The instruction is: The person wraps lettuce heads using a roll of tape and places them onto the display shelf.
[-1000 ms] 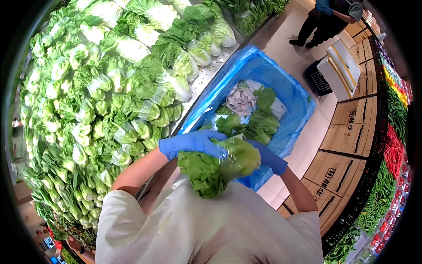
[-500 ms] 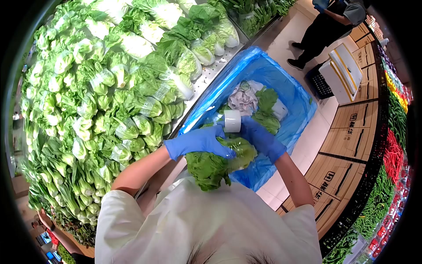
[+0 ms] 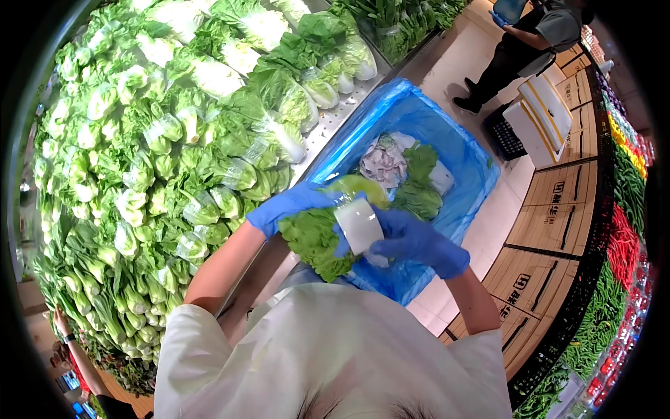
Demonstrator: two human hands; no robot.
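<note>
Both my hands wear blue gloves and meet over the near edge of a blue-lined bin. My left hand is closed round a leafy green lettuce, whose loose leaves hang toward my body. The pale end of the head lies beyond the roll, with shiny clear film over it. In my right hand is a white roll of clear film, tilted and pressed close against the lettuce. The roll hides part of the head and some of my fingers.
Loose leaves and crumpled pale paper lie in the bin. At left, a sloping display holds many bok choy and napa cabbages. A white foam box, cartons and a person stand at right.
The roll has swung toward me and tilted, moving from beyond the lettuce to its near side. The lettuce has turned, its pale end now pointing away from me, and my right hand has come nearer.
</note>
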